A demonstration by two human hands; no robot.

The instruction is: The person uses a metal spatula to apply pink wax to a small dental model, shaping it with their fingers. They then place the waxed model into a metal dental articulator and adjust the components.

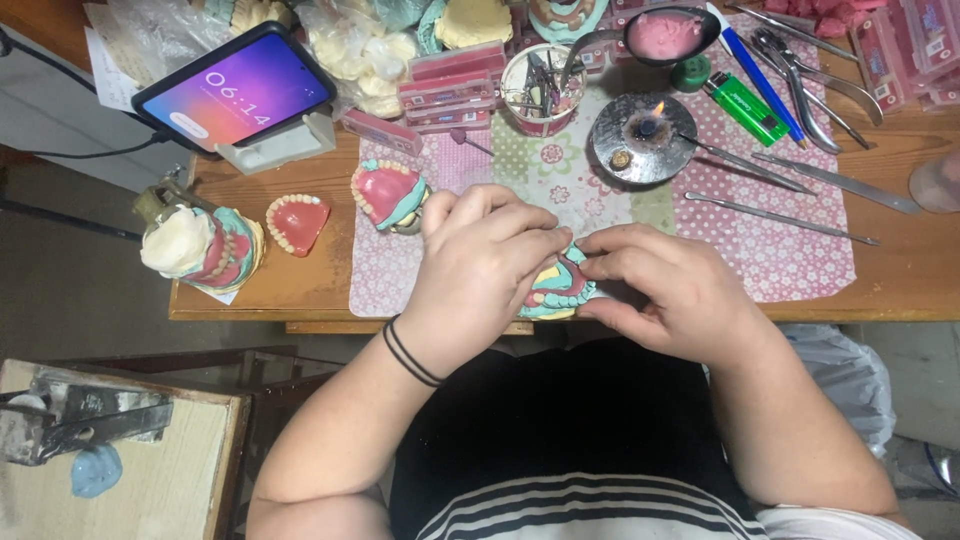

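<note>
1. Pink wax and pale teeth make up the small denture plate [297,221], lying flat on the wooden table [260,285] well left of the teal dental model [560,288]; further left a plaster-capped model on an articulator [200,247] stands at the table's left edge.
2. A second pink-and-teal model [390,194] sits tilted just left of the left hand [480,270], on the dotted pink cloth [780,250].
3. The left hand curls over the teal dental model, fingers together and bent, clamped on its top and left side; two black bands [410,355] ring the wrist.
4. The teal dental model, glossy with red and yellow patches, sits at the table's near edge between both hands, mostly covered.
5. The right hand [665,290] pinches the model's right side, thumb and fingertips closed against it.
6. Above and right of the model, a round metal burner [640,138] shows a small flame, with slim steel tools [780,217] lying on open cloth beside it.
</note>
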